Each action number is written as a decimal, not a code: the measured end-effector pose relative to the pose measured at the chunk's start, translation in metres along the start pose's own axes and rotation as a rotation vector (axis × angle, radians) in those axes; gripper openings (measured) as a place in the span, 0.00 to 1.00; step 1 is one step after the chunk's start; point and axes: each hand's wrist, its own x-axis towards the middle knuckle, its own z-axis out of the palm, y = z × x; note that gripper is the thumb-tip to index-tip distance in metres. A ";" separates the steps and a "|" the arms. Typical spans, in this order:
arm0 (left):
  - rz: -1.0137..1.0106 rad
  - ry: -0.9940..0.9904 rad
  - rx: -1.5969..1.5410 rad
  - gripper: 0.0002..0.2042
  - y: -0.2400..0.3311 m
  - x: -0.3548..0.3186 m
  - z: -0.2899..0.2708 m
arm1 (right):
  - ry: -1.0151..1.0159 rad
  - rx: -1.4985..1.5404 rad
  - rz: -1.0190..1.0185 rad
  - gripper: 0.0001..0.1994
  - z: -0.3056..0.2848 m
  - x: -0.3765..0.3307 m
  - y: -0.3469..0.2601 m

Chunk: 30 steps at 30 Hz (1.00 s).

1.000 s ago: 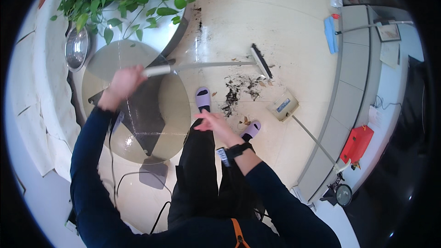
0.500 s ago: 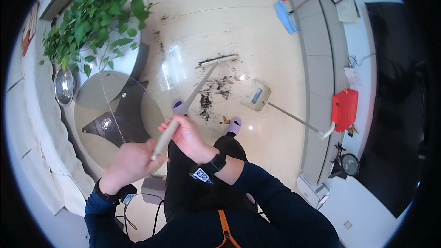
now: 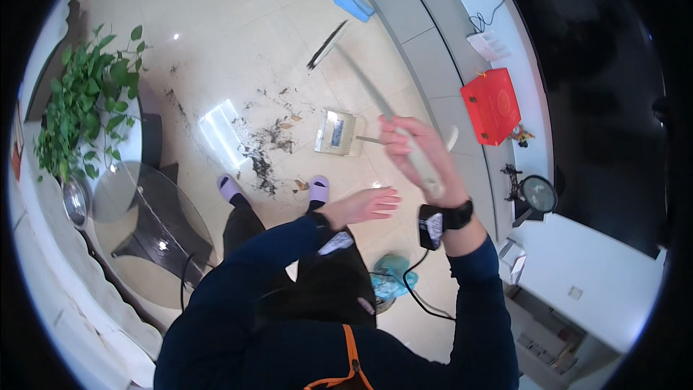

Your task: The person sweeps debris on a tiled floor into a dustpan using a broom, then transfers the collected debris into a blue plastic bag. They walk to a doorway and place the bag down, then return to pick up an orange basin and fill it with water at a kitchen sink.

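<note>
My right hand (image 3: 426, 155) is closed around the pale handle of a broom (image 3: 363, 78). The broom's narrow, dark-bristled head lies beyond the dustpan, toward the cabinets. My left hand (image 3: 364, 206) is off the handle, its fingers stretched out and empty. Just ahead of it, a long-handled dustpan (image 3: 329, 146) rests on the floor; my right hand hides part of its handle. Dark crumbly dirt (image 3: 263, 162) and brown dry leaves (image 3: 299, 186) are strewn on the tiles left of the dustpan.
A glass table (image 3: 195, 209) and a leafy plant (image 3: 86, 101) stand at left. Grey cabinets (image 3: 419, 47) run along the right, with a red box (image 3: 492, 106) on top. A blue mop head (image 3: 349, 0) lies at the far end. A bin with a blue bag (image 3: 392, 274) is beside my legs.
My left hand has let go of the broom and moved right. The right hand has swung the broom rightward, its head now beyond the dustpan. The view has turned to the right.
</note>
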 end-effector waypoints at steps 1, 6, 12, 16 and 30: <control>-0.074 0.080 -0.262 0.31 -0.019 0.056 0.005 | 0.018 0.007 -0.034 0.11 0.002 -0.015 -0.018; 0.317 -0.010 -0.616 0.41 -0.062 0.261 0.022 | 0.080 -0.050 -0.108 0.15 -0.017 -0.058 -0.072; 0.627 0.132 -0.874 0.26 0.005 0.297 0.030 | 0.048 0.042 -0.191 0.19 -0.082 -0.080 -0.111; 0.638 0.378 -1.152 0.13 0.055 0.249 0.044 | -0.020 0.073 -0.135 0.18 -0.116 -0.096 -0.132; 0.754 1.141 -0.422 0.16 0.004 -0.130 0.124 | 0.473 -0.234 0.026 0.12 -0.235 -0.083 -0.084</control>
